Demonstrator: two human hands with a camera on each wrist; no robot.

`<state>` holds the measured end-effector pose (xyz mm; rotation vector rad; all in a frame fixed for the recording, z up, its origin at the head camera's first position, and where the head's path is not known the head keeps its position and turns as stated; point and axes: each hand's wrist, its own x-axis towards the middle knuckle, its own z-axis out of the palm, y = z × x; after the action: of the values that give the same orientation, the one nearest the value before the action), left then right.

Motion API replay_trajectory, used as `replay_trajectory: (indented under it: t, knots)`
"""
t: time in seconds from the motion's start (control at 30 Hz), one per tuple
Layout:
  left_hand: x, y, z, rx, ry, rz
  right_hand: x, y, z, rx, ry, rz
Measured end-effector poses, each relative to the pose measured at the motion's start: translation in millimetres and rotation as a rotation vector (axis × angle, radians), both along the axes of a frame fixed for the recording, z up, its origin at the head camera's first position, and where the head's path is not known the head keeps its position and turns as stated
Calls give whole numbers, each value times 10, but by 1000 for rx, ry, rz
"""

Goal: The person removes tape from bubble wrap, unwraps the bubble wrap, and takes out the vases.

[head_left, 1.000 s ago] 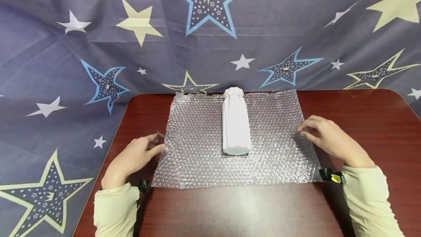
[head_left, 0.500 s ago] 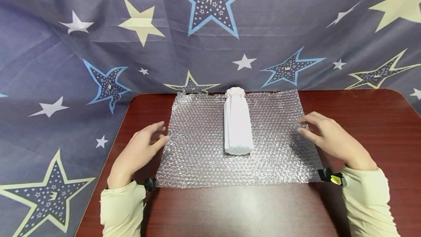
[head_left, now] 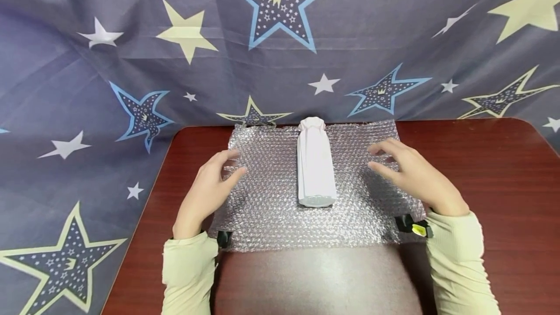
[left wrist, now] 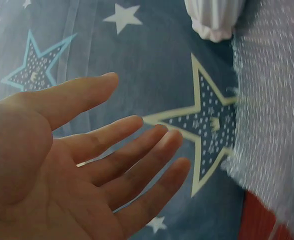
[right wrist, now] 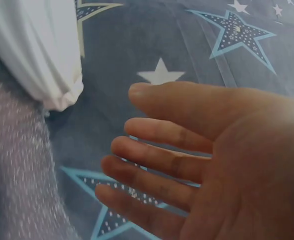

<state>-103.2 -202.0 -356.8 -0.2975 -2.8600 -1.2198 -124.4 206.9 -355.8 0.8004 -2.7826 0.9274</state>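
Note:
A white vase-like object with a fluted body and a ruffled, narrowed end lies on a sheet of bubble wrap, its flat end toward me. To its left, my left hand hovers over the wrap's left side, thumb and fingers spread apart and holding nothing. On the other side my right hand hangs over the right part of the wrap, likewise with parted fingers around nothing. Both wrist views show bare palms, with the ruffled end of the white object near the top of the left one.
The dark red wooden table reaches back to a grey-blue curtain printed with stars. Black straps sit at both wrists, the right strap bearing a yellow tag.
Both hands have moved inward over the bubble wrap, toward the white object. The left hand's fingers have spread from a near-pinch at the wrap's edge. The white object stays in place.

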Motion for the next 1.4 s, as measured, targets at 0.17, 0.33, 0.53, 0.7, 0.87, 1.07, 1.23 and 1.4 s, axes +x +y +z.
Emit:
replay_trajectory:
  t: [0.17,0.33,0.53,0.7,0.87,1.07,1.23,1.4]
  knots:
    - [-78,180,-37,69,-6,-18,-47,-155,-1,-18,-40,10]
    - [-121,362,-80,106,-3,-35,-70,-230,-82,-28,-93,21]
    - [-172,517,-157,135,-44,-55,-118,-260,-152,-40,-133,-6]
    - [-216,621,-218,175,-97,-61,-144,-307,-212,-51,-210,-20]
    - [-228,742,-276,215,-170,-33,-154,-407,-323,-77,-285,1]
    - [-233,887,-367,189,-221,35,-168,-519,-430,-92,-332,17]
    - [-227,989,-417,167,-244,25,-162,-592,-467,-95,-371,20]
    - [-216,1052,-432,155,-270,-7,-146,-636,-497,-64,-398,16]
